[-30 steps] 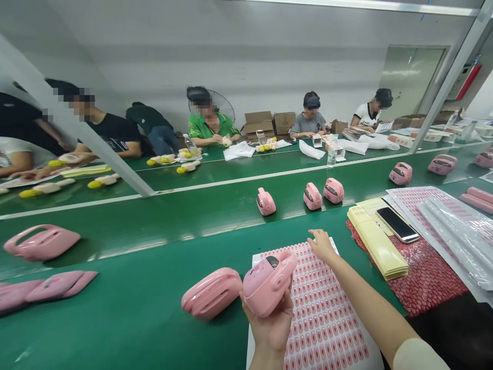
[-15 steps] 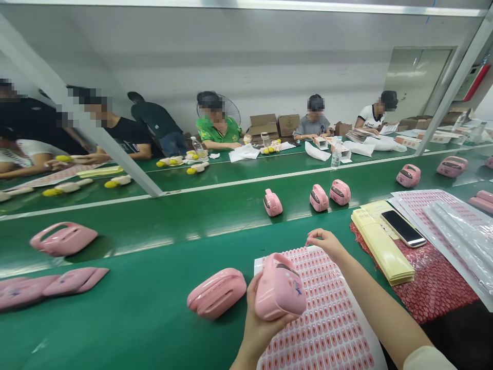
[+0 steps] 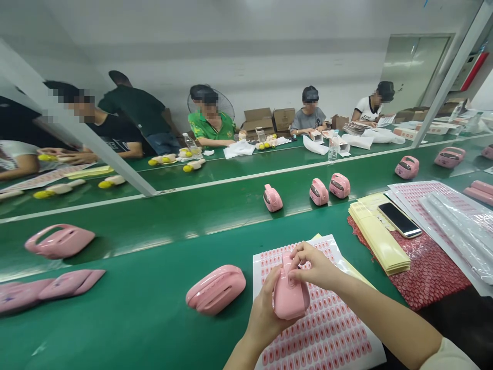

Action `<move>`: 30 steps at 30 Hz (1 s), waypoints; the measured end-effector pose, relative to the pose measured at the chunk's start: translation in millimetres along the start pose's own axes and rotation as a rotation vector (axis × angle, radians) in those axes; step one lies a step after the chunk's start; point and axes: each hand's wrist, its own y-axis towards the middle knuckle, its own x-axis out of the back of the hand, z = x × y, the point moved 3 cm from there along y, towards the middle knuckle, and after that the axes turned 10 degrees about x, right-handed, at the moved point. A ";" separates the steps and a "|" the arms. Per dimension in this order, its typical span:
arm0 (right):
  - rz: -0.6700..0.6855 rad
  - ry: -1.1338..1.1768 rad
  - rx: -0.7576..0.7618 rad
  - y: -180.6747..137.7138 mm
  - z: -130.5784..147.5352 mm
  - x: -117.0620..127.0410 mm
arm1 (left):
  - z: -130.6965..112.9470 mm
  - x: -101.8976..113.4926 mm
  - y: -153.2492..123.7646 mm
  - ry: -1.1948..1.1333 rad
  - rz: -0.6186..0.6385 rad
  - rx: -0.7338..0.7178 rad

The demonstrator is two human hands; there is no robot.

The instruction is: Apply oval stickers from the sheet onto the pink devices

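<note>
My left hand is wrapped round a pink plastic handbag-shaped toy, held upright above a white sheet of small pink stickers. My right hand rests on the toy's top, with fingertips pinched against it near the handle. Whether a sticker sits under those fingers is too small to tell. Another pink toy lies on its side on the green bench just left of the sheet.
A stack of yellow strips, a phone and red bubble wrap lie to the right. More pink toys ride the green conveyor. Flat pink toys lie at left. Several people work across the belt.
My right hand left the far edge of the sticker sheet and came onto the toy's top. My left hand turned the toy upright and lowered it a little.
</note>
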 end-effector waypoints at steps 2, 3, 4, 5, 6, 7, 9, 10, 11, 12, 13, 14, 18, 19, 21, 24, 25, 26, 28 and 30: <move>0.004 -0.010 0.013 -1.7 1.7 0.2 | -0.6 3.0 2.2 0.025 0.039 0.003; 0.008 -0.016 0.019 -2.3 3.0 0.2 | -0.9 4.7 3.6 0.041 0.073 0.005; 0.013 -0.026 0.023 -2.9 4.3 0.1 | -1.2 6.4 5.1 0.060 0.112 0.003; 0.015 -0.038 0.027 -3.4 5.6 0.1 | -1.6 7.9 6.5 0.086 0.149 -0.008; 0.012 -0.054 0.033 -3.8 6.7 0.2 | -2.0 9.2 7.6 0.116 0.181 -0.026; 0.004 -0.072 0.043 -4.1 7.7 0.3 | -2.6 10.2 8.4 0.148 0.202 -0.051; -0.015 -0.109 0.079 -4.8 9.3 0.4 | -3.6 11.4 9.2 0.203 0.215 -0.095; -0.024 -0.127 0.103 -5.1 9.8 0.4 | -3.8 11.7 9.4 0.216 0.217 -0.102; -0.030 -0.145 0.129 -5.5 10.2 0.3 | -3.9 11.9 9.6 0.220 0.214 -0.105; -0.032 -0.164 0.158 -6.0 10.6 0.1 | -3.8 12.0 9.6 0.220 0.212 -0.108; -0.029 -0.186 0.187 -6.7 11.1 -0.2 | -3.5 12.2 9.6 0.218 0.210 -0.113; -0.022 -0.209 0.221 -7.6 11.8 -0.7 | -2.7 12.4 9.7 0.216 0.208 -0.117; 0.032 -0.293 0.374 -14.0 15.0 -3.4 | 3.7 13.5 9.6 0.231 0.201 -0.159; 0.039 -0.292 0.389 -15.6 14.7 -3.7 | 4.7 13.9 9.6 0.240 0.188 -0.184; 0.032 -0.238 0.343 -17.3 10.8 -3.0 | 4.0 14.2 9.7 0.252 0.162 -0.236; 0.033 -0.076 0.139 -16.2 -1.5 -1.5 | -4.8 13.4 10.0 0.288 0.168 -0.323; 0.053 -0.015 0.072 -15.5 -5.4 -1.9 | -9.2 12.4 9.9 0.338 0.192 -0.369; 0.078 0.047 0.017 -14.7 -8.5 -2.9 | -13.7 11.4 9.6 0.401 0.217 -0.420; 0.112 0.155 -0.050 -13.6 -11.4 -5.7 | -20.9 9.9 9.2 0.531 0.256 -0.507; 0.113 0.205 -0.082 -12.7 -11.2 -8.7 | -25.1 9.0 8.3 0.605 0.284 -0.556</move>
